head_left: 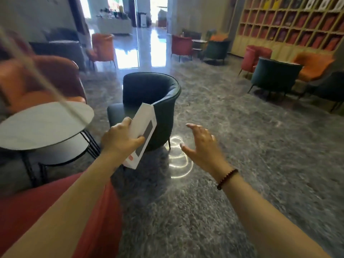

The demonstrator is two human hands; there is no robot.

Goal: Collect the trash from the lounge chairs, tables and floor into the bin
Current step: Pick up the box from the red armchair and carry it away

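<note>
Left hand (121, 140): grip clamped on a white box (142, 135), held in the air before the dark chair (149, 94).
Right hand (202, 144): fingers spread, empty, above the floor (242, 146).
Desk (42, 125): round, left of the box.

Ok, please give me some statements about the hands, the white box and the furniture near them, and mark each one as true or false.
1. The left hand holds a white box. True.
2. The right hand grips a bottle. False: it is open and holds nothing.
3. A beaded bracelet is on the right wrist. True.
4. The round table at the left has a black top. False: its top is white.
5. The chair just behind the box is dark green. True.
6. The bin stands beside that chair. False: no bin is in view.
</note>
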